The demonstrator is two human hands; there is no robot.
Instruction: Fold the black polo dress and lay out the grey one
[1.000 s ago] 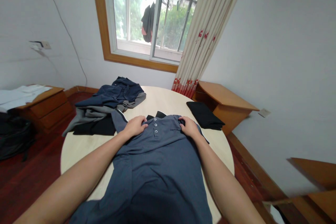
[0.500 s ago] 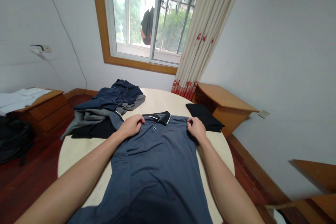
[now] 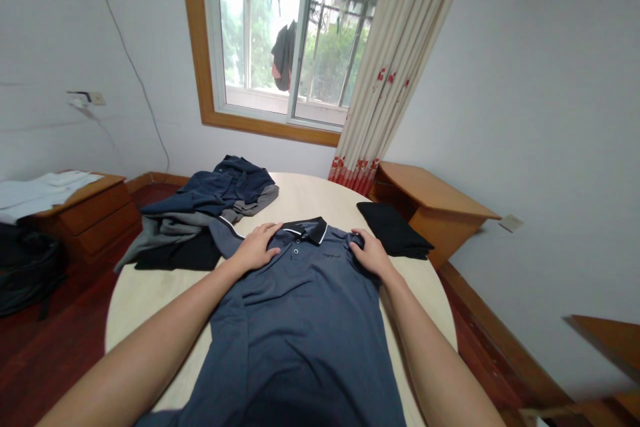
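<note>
A dark grey-blue polo shirt (image 3: 310, 320) lies front up on the round table, its black, white-edged collar (image 3: 315, 229) at the far end. My left hand (image 3: 257, 248) rests flat on its left shoulder, thumb apart from the fingers. The sleeve on that side (image 3: 226, 235) sticks out beyond the hand. At the opposite shoulder, my right hand (image 3: 371, 253) has its fingers curled over bunched fabric, gripping the shirt's edge. The right sleeve is mostly hidden by that hand. The shirt's lower end runs out of view toward me.
A heap of navy and grey clothes (image 3: 215, 190) sits at the table's back left, over a black garment (image 3: 177, 252). Folded black cloth (image 3: 395, 230) lies at the right edge. Beyond stand a wooden desk (image 3: 435, 190), a drawer cabinet (image 3: 100, 213) and a curtain (image 3: 385, 80).
My left hand has loosened from a pinch and now lies flatter, fingers extended. The right hand has shifted slightly inward at the shoulder. The view has tilted a little.
</note>
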